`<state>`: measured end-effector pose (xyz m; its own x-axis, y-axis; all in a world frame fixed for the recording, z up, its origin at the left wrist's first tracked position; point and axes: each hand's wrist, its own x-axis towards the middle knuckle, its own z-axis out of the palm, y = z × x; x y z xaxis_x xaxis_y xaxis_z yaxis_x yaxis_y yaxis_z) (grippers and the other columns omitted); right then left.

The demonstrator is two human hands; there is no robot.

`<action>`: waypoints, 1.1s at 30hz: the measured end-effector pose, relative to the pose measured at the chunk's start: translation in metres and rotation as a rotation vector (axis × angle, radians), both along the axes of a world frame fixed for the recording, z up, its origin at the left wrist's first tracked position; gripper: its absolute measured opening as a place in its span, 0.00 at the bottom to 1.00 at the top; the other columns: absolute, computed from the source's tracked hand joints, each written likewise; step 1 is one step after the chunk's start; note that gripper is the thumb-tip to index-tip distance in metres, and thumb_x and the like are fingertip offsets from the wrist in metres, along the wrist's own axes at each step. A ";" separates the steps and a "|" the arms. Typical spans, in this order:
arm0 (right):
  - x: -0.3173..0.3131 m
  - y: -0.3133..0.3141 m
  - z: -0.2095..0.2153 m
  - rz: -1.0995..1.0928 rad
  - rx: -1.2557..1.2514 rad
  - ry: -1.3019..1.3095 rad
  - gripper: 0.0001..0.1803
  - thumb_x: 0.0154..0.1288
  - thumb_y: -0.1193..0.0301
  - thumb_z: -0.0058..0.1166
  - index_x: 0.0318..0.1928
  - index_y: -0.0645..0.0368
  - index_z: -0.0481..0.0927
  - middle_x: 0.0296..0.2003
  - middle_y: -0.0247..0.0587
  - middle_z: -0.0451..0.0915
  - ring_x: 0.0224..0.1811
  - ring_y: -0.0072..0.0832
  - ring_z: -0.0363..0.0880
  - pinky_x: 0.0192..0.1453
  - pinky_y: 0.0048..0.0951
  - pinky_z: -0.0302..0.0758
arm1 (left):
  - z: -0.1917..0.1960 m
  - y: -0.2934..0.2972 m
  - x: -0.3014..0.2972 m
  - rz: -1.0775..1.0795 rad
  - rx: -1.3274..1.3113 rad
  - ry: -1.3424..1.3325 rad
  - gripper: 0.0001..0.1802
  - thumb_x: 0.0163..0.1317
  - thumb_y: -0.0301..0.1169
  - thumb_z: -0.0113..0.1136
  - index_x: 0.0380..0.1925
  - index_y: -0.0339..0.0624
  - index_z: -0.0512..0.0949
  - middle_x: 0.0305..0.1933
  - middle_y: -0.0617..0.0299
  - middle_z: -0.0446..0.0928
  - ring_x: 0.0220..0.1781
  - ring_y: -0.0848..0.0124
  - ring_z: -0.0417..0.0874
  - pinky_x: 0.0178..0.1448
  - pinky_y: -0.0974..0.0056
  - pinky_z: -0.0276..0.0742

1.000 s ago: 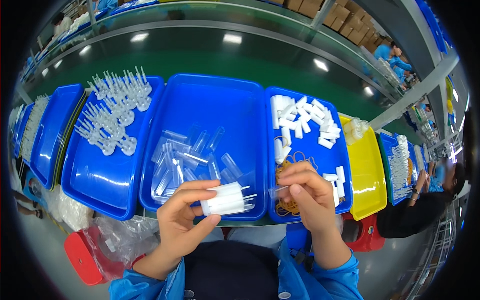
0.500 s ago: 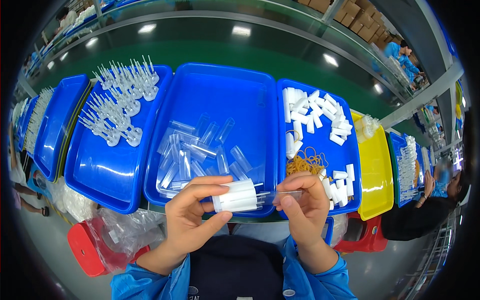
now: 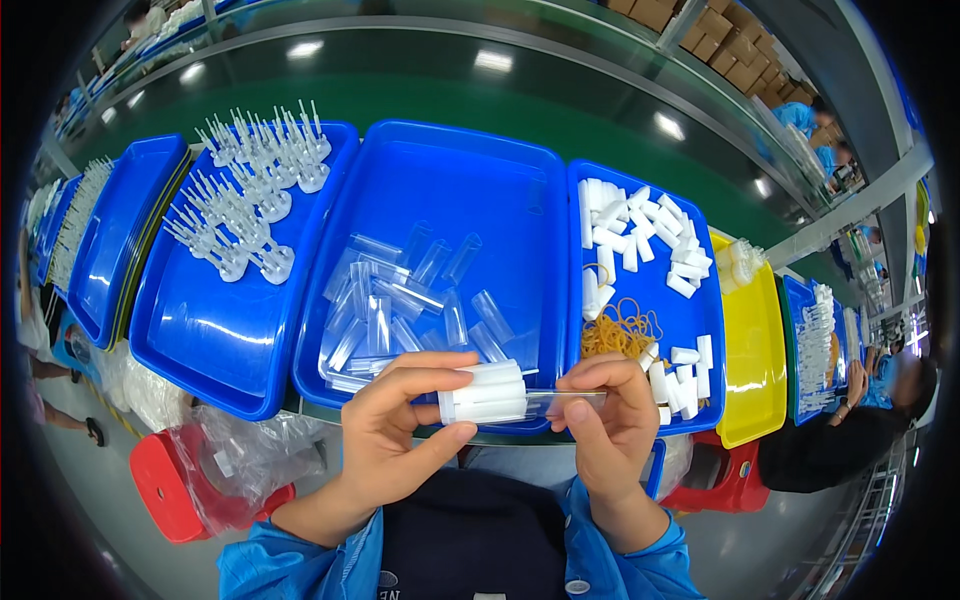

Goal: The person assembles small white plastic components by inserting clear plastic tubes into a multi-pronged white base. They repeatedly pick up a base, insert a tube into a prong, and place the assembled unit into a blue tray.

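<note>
In front of me, my left hand (image 3: pixel 395 430) grips a bundle of white cylinders (image 3: pixel 485 395) lying on its side, its fingers above and its thumb below. Thin pale rods show at the bundle's right end. My right hand (image 3: pixel 612 425) pinches a clear plastic sleeve (image 3: pixel 550 403) between thumb and fingers. The sleeve's left end meets the right end of the bundle; whether it goes around one cylinder, I cannot tell. Behind my hands, a blue tray (image 3: pixel 470 150) holds several loose clear sleeves (image 3: pixel 378 325).
At left, a blue tray (image 3: pixel 215 375) carries several pronged white bases (image 3: pixel 270 205). The right blue tray (image 3: pixel 590 172) holds loose white cylinders (image 3: pixel 640 220) and rubber bands (image 3: pixel 620 332). Beside it stands a yellow tray (image 3: pixel 755 385). Red stools (image 3: pixel 165 490) are below; a green conveyor (image 3: pixel 420 85) runs behind.
The clear sleeve has turned a little in my right hand, and less of it shows between that hand and the bundle. My left hand keeps its grip. The whole view has shifted slightly.
</note>
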<state>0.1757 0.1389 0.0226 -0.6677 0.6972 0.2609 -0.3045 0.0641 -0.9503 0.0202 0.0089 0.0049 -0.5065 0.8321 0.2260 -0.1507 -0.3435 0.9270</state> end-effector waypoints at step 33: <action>-0.022 0.013 -0.010 -0.282 0.287 -0.146 0.25 0.57 0.77 0.65 0.53 0.68 0.69 0.47 0.48 0.73 0.44 0.26 0.75 0.44 0.27 0.75 | -0.006 0.013 0.004 0.150 0.049 0.315 0.29 0.53 0.16 0.69 0.57 0.24 0.71 0.60 0.34 0.73 0.62 0.50 0.77 0.58 0.55 0.83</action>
